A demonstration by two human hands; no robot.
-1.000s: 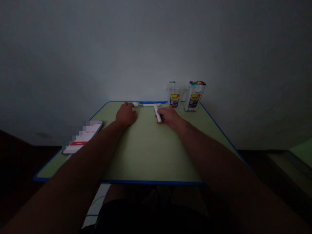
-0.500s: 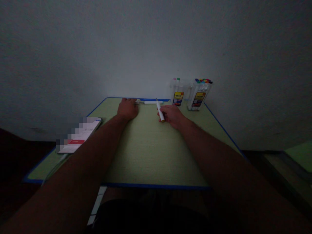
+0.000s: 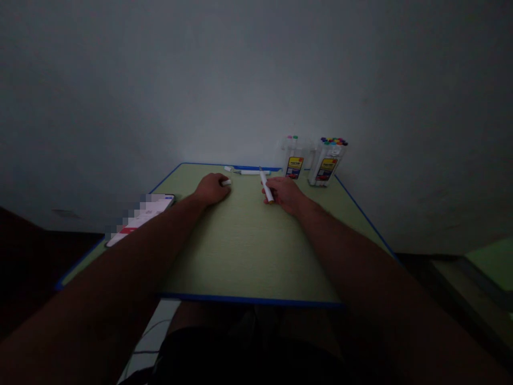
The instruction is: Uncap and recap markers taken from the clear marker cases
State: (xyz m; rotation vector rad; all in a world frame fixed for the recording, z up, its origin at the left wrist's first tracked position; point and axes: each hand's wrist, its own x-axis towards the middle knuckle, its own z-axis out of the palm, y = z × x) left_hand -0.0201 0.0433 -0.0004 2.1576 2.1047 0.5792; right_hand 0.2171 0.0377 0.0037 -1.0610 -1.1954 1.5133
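Pinching the uncapped white marker (image 3: 265, 186) in the right grip (image 3: 284, 192), across from a small white cap (image 3: 227, 182) held in the left grip (image 3: 211, 189); looks light, stiff and a touch slick, so best taken mid-barrel, behind the likely delicate nib (image 3: 260, 169).

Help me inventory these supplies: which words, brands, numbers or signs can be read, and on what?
None reads with certainty.
Yellow-topped label on the emptier marker case: too blurred.
Matching label on the fuller marker case: too small.
Phone screen: too small, partly pixelated.
White marker in the right hand: no lettering visible.
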